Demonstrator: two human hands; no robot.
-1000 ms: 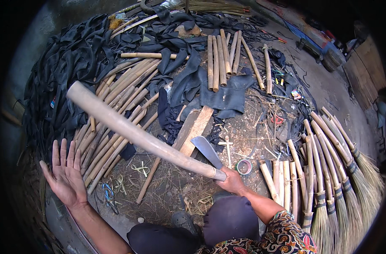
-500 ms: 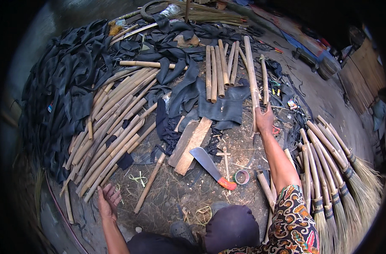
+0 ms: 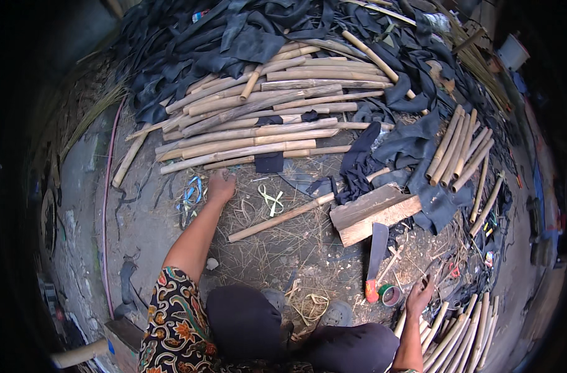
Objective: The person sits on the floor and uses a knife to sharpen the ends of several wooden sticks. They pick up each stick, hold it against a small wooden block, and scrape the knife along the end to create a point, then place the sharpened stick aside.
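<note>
My left hand (image 3: pixel 221 185) reaches forward to the near edge of a pile of pale bamboo sticks (image 3: pixel 258 133). Its fingers curl down by the end of the lowest thin stick (image 3: pixel 233 163); whether it grips anything is hidden. My right hand (image 3: pixel 420 294) hovers low at the right with fingers apart and nothing in it. It is just right of a small tape roll (image 3: pixel 392 294) and the red-handled machete (image 3: pixel 376 253). Below it lie more sticks (image 3: pixel 448 336).
A wooden block (image 3: pixel 373 212) lies ahead with one long stick (image 3: pixel 283 216) beside it. Black rubber strips (image 3: pixel 233 37) cover the far ground and a second stick bundle (image 3: pixel 457 149) lies at the right. Dry straw litters the dirt by my knees (image 3: pixel 246 323).
My right hand came back from the far sticks to the ground near the machete. My left hand moved forward to the bamboo pile. The view swung left.
</note>
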